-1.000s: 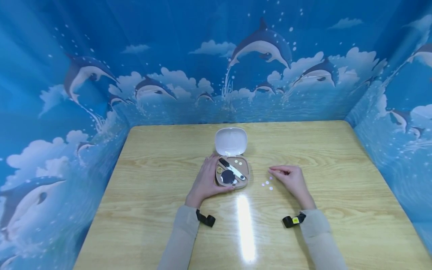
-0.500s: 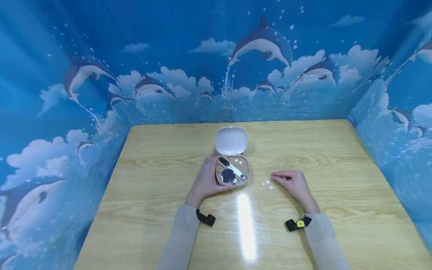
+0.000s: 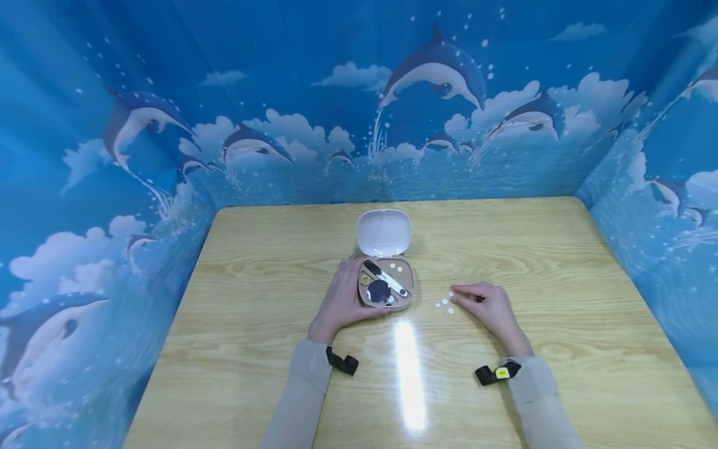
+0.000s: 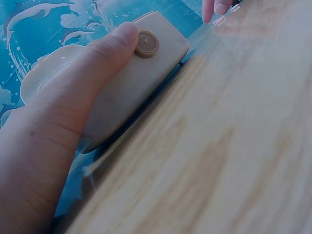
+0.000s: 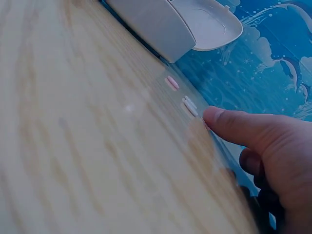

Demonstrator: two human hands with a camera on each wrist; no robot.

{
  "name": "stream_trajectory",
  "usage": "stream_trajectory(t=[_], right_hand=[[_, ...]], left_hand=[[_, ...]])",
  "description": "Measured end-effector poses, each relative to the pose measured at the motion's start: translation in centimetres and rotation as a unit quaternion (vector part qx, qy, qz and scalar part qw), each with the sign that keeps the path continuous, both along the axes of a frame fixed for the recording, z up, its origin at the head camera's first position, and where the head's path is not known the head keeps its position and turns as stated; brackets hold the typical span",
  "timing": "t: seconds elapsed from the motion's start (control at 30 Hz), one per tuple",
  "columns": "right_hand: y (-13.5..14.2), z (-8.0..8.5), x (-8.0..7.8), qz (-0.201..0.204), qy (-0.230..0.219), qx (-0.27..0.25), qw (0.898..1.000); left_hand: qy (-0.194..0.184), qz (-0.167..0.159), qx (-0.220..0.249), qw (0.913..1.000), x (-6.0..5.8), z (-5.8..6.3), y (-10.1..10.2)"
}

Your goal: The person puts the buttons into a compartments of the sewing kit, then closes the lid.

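Across the lower half of the head view, a pale wood-grain table (image 3: 247, 349) is spreading wide, and a white streak of glare (image 3: 411, 380) is shining down its lower middle. Behind it and along both sides, blue walls (image 3: 314, 50) are rising to the frame's edges, printed dolphins leaping over clouds and water. Right at the centre, an open case (image 3: 406, 282) is sitting on the wood, its pale lid (image 3: 384, 232) standing up towards the table's far edge. The left hand (image 3: 343, 299) is grasping that case from its left side, the thumb tip pressing against a round brown button (image 4: 147, 44) in the left wrist view. Inside, a black-and-white tool (image 3: 387, 279) is lying slantwise above a dark round piece (image 3: 378, 292). Just right of centre, the right hand (image 3: 490, 310) is holding thumb and forefinger at a small pale disc (image 3: 451, 294); whether they are pinching it, I cannot tell. Three loose discs (image 3: 445, 301) are lying nearby, left of and below the fingertips, while beige sleeves (image 3: 303, 386) are reaching in from the bottom edge.
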State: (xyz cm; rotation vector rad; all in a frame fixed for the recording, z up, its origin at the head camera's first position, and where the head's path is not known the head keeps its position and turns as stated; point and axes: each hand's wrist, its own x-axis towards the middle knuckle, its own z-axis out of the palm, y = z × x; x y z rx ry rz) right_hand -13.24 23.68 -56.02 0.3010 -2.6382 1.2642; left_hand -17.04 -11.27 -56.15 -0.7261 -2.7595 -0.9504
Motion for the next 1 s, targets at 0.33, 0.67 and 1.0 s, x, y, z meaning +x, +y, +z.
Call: stream_trajectory(t=[0.33, 0.67, 1.0], right_hand=[[-0.05, 0.00, -0.34, 0.025, 0.034, 0.078, 0.996], [-0.07, -0.04, -0.55, 0.021, 0.038, 0.087, 0.995], [-0.24, -0.24, -0.54, 0.007, 0.056, 0.080, 0.995]], left_hand=[[0.001, -0.003, 0.006, 1.0000, 0.09, 0.24, 0.11], [-0.005, -0.003, 0.008, 1.0000, 0.10, 0.28, 0.13], [-0.011, -0.001, 0.006, 0.9999, -0.01, 0.19, 0.14]])
